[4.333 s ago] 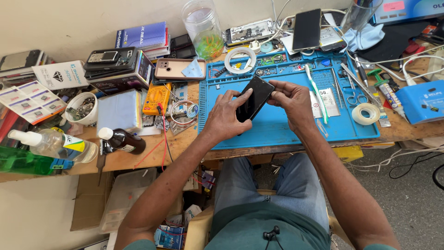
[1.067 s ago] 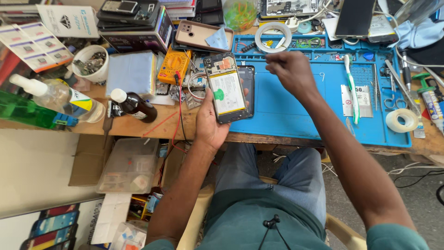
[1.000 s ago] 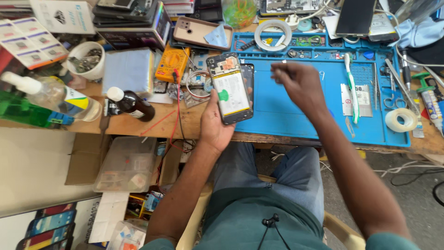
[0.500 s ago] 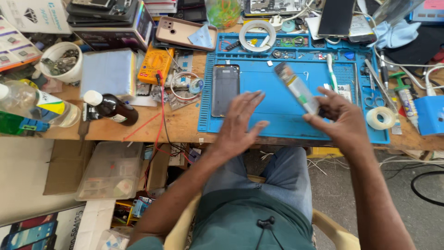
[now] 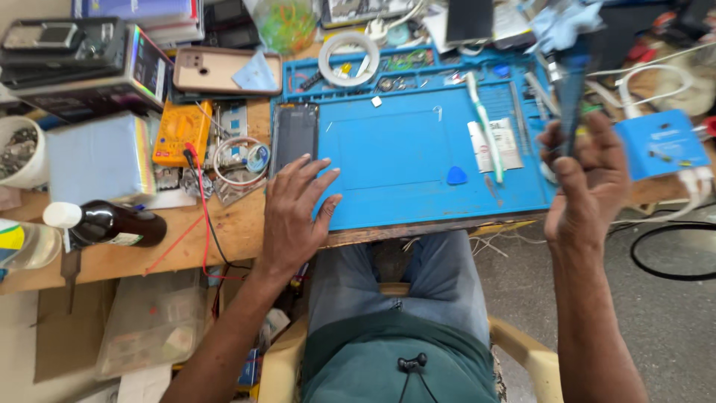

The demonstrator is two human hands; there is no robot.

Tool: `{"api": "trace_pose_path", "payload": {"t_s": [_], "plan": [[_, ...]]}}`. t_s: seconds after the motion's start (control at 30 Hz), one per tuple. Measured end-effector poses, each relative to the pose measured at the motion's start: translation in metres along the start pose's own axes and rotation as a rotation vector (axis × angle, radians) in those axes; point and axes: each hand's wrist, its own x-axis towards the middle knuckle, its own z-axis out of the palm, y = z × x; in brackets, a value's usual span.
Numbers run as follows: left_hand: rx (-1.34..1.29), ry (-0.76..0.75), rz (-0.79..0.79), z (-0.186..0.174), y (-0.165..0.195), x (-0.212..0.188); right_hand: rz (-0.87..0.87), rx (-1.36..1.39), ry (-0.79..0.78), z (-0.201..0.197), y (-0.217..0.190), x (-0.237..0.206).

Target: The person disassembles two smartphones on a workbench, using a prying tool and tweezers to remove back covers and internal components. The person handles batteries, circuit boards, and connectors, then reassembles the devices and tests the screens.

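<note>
Cluttered and crowded, the wooden desk (image 5: 224, 231) carries a blue silicone repair mat (image 5: 418, 157) with tool trays along its far edge. A moment ago the left hand held a phone body up with its pale inner side showing, and half a second ago the right hand had carried that part off to the right. Now the left hand (image 5: 294, 216) lies flat on the near left corner of the mat, fingers spread and holding nothing, its fingertips just short of the dark slim phone panel (image 5: 294, 134) that rests at the mat's left edge. The right hand (image 5: 585, 175) is raised off the mat's right side, fingers curled around a dark narrow object (image 5: 573, 97) held upright; blur hides what it is, though it is likely the phone part seen edge-on.

On the mat's right half lie a white and green toothbrush (image 5: 483, 123), a small blue triangular pick (image 5: 456, 176) and a white printed sachet (image 5: 498, 145). Left of the mat sit an orange multimeter (image 5: 177, 133) with red and black leads, and a dark bottle with a white cap (image 5: 104, 224) lying on its side.

By this reading the two halves are now apart, one parked and one under inspection.
</note>
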Motion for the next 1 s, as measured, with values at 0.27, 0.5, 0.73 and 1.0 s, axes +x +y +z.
{"api": "trace_pose_path", "payload": {"t_s": [0.27, 0.5, 0.73, 1.0], "plan": [[-0.102, 0.121, -0.142, 0.012, -0.022, -0.002, -0.236, -0.28, 0.039, -0.018, 0.067, -0.004], [-0.268, 0.159, -0.242, 0.033, -0.036, 0.003, -0.137, -0.403, 0.01, -0.038, 0.085, -0.027], [-0.144, 0.328, -0.262, 0.062, -0.046, -0.01, -0.058, -0.426, 0.01, -0.054, 0.099, -0.047], [-0.134, 0.374, -0.308, 0.068, -0.047, -0.014, -0.03, -0.45, -0.001, -0.069, 0.109, -0.05]]}}
